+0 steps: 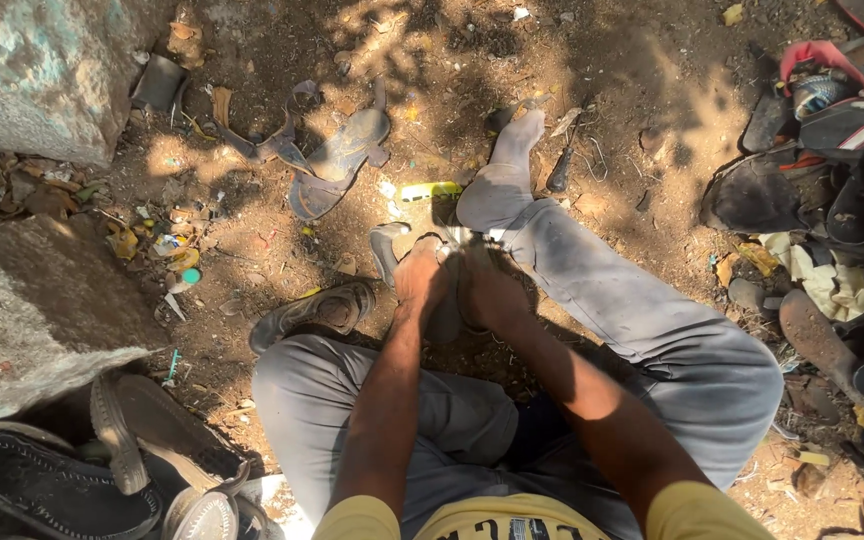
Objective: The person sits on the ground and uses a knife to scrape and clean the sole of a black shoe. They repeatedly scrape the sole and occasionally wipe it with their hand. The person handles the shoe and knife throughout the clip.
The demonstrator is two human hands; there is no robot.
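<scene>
Person seated on dirt, legs out. Left hand (420, 272) and right hand (487, 285) meet over a dark shoe (445, 315) held between them, just past the knees — both appear closed on it, though shadow hides the fingers. A small metal tool (472, 237) shows at the fingertips; which hand holds it, I cannot tell. Worn shoe (317, 310) just left of the left hand. Yellow strip (429, 190) beyond. Shoe pile (842, 200) at right, stone (37, 70) upper left.

I see a flat yellow packet (428, 190) on the dirt by my outstretched leg, and crumpled yellow wrappers (157, 243) scattered near the stone slab at left.
</scene>
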